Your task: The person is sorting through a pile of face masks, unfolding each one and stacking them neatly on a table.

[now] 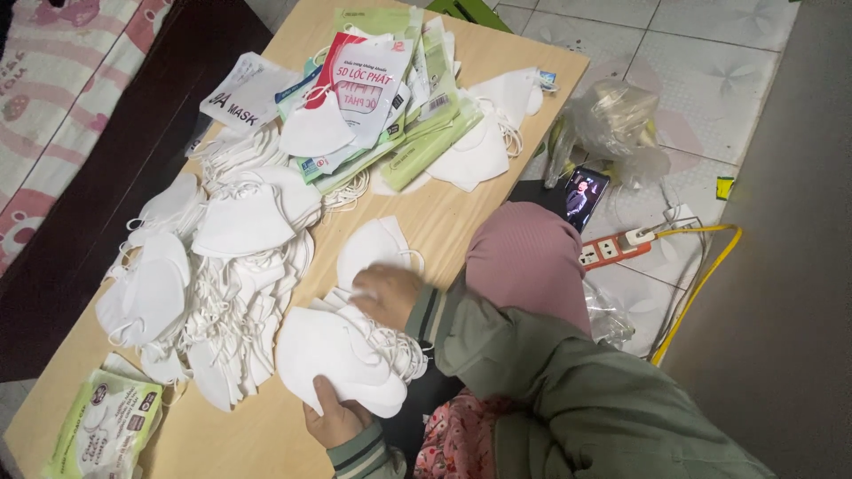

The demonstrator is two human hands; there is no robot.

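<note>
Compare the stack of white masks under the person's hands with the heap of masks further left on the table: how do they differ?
The stack of masks is neatly layered, edges roughly aligned; the loose heap lies scattered with ear loops tangled. The stack is gripped by the left hand with the right hand on top; no hand touches the heap. The heap spreads much wider. Both are white folded masks on the wooden table.

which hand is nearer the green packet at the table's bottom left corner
Left. The left hand grips the mask stack's lower edge, closer to the green packet; the right hand rests farther up.
</note>
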